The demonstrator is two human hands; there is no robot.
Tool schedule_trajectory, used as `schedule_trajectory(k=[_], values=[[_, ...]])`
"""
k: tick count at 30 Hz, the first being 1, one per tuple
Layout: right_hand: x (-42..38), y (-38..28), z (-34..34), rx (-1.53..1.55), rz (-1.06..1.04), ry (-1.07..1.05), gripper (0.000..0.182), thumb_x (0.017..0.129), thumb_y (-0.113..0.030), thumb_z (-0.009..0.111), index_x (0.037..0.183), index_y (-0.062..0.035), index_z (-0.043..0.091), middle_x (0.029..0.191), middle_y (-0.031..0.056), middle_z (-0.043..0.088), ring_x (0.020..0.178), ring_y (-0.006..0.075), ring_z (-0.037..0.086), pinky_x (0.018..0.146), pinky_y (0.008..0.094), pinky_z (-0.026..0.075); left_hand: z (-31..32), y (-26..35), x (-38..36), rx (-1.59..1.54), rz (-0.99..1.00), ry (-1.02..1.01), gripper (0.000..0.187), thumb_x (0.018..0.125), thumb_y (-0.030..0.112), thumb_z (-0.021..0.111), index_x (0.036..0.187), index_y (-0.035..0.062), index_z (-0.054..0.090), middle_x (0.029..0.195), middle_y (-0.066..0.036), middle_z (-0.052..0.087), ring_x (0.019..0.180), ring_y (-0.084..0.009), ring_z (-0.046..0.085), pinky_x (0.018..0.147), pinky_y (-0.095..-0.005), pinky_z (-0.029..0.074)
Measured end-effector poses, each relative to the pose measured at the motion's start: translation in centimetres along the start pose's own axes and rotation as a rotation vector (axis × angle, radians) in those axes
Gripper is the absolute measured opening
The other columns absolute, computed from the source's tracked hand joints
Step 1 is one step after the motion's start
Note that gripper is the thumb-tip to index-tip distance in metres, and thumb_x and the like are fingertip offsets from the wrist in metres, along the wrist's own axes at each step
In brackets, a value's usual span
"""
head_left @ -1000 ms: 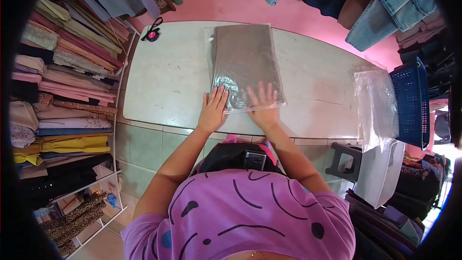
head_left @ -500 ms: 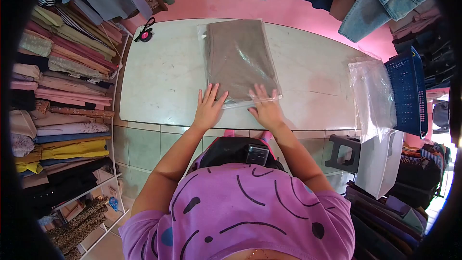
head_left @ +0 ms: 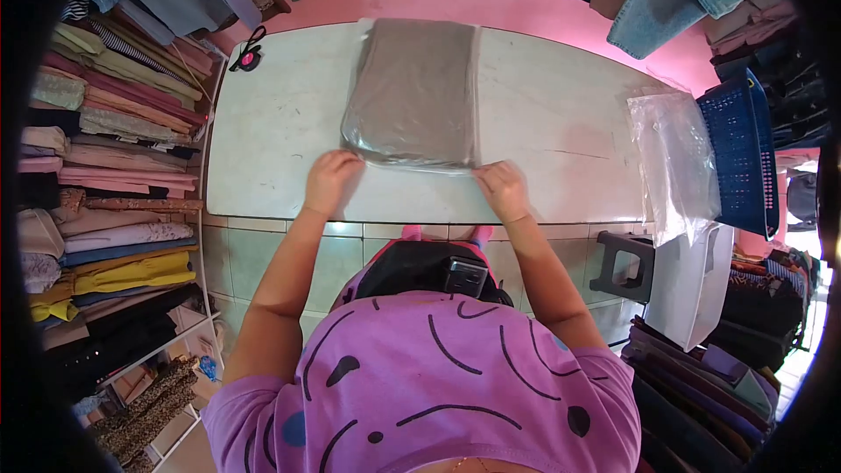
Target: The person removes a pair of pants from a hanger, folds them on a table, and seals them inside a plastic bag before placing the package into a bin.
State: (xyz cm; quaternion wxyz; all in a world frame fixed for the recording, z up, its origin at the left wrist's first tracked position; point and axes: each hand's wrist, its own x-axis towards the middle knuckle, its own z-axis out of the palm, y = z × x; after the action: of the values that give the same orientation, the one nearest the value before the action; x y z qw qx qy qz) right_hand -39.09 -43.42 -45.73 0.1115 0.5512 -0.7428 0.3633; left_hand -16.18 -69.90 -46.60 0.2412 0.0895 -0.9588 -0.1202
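Observation:
A folded grey-brown garment [head_left: 416, 79] lies flat inside a clear plastic bag [head_left: 412, 163] on the white table [head_left: 561, 123]. My left hand [head_left: 333, 177] pinches the bag's near left corner. At the near right corner, my right hand [head_left: 503, 188] has its fingers closed on the bag's edge. The bag's near edge runs between both hands, close to the table's front.
Black scissors with a pink centre [head_left: 248, 59] lie at the table's far left. More clear plastic bags [head_left: 673, 153] hang by a blue basket [head_left: 738, 153] at the right. Shelves of folded clothes [head_left: 123, 175] stand left; a grey stool [head_left: 624, 264] is below right.
Both hands have gone from lying flat on the bag to pinching its near corners, the left one moving outward. The bagged garment has shifted slightly and turned straighter.

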Motion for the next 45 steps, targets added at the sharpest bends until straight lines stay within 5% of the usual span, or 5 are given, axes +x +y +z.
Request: schedule_trajectory(k=[4,8,15,31,45], values=[[-0.7,-2.5,1.8,0.115,-0.068,-0.066,0.009,0.069,-0.006,0.069,0.071,-0.0054,0.061,0.073,0.006,0.062,0.068,0.0206,0.059,0.062,0.0308,0.049,-0.8,0.3,0.5,0.117,-0.091,0.067,0.027,0.064,0.012,0.066,0.091,0.0139,0.065,0.094,0.0,0.058,0.092,-0.0227,0.053,0.08,-0.0374,0.044],[-1.1,-2.7,2.4,0.195,0.032,-0.065,0.01,0.068,-0.006,0.07,0.072,-0.0047,0.061,0.072,0.0055,0.062,0.068,0.0204,0.059,0.062,0.0304,0.049,0.6,6.5,3.1,-0.092,0.21,0.116,0.026,0.065,0.018,0.071,0.09,0.0152,0.064,0.094,0.002,0.057,0.094,-0.0189,0.053,0.087,-0.039,0.039],[0.1,-3.6,1.3,0.12,-0.091,-0.079,0.01,0.066,-0.004,0.07,0.07,-0.005,0.06,0.072,0.0054,0.062,0.067,0.021,0.06,0.06,0.0304,0.049,5.1,10.8,4.5,-0.194,0.219,0.091,0.022,0.064,0.02,0.072,0.085,0.019,0.064,0.089,0.007,0.056,0.092,-0.0125,0.052,0.093,-0.0428,0.028],[1.1,-3.8,1.5,0.059,-0.226,-0.167,0.017,0.059,-0.006,0.067,0.07,-0.0062,0.053,0.072,0.0033,0.055,0.072,0.0194,0.055,0.064,0.0304,0.047,3.6,7.0,2.6,0.024,0.181,0.177,0.009,0.067,0.022,0.068,0.072,0.0212,0.061,0.079,0.01,0.054,0.091,-0.0112,0.051,0.09,-0.0428,0.027],[0.0,-2.9,1.3,-0.025,-0.202,-0.168,0.008,0.068,-0.01,0.064,0.069,-0.0095,0.056,0.069,0.003,0.049,0.069,0.0197,0.052,0.059,0.0323,0.042,1.2,2.3,0.5,0.182,0.071,0.223,0.011,0.066,0.02,0.07,0.069,0.0218,0.06,0.075,0.009,0.055,0.086,-0.0125,0.053,0.088,-0.0462,0.027]])
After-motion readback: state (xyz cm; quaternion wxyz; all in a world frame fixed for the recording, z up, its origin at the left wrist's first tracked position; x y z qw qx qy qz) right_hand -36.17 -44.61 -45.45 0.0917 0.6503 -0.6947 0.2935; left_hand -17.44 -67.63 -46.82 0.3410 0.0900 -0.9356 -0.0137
